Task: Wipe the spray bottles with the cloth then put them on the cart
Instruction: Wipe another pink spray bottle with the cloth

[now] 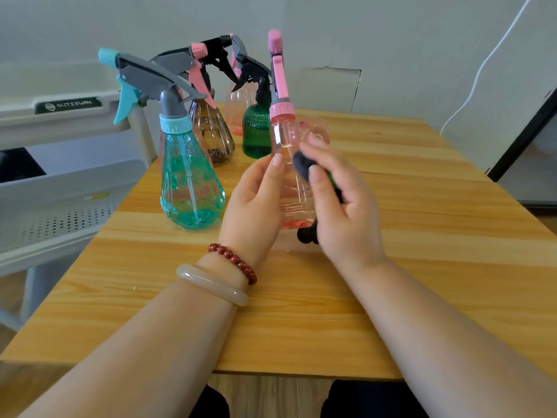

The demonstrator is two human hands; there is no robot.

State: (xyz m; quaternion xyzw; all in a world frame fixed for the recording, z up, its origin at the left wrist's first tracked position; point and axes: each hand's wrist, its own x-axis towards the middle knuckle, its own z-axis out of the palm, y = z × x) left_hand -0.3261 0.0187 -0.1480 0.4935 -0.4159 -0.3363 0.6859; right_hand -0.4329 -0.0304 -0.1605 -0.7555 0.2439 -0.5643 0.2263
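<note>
A clear pink spray bottle (284,140) with a pink trigger head stands upright above the wooden table (391,206), gripped around its lower body by my left hand (256,203). My right hand (340,206) holds a dark cloth (303,167) and presses it against the bottle's right side. On the table to the left stands a teal bottle (190,182). Behind it are a brown bottle (212,134), a green bottle (256,131) and another pink bottle (238,101). The white cart (60,176) sits at the table's left edge.
The cart has a top tray with a label (72,105) and a perforated lower shelf (57,221). A white cable (482,64) hangs on the wall at the right. A dark-framed panel (524,137) leans at the far right.
</note>
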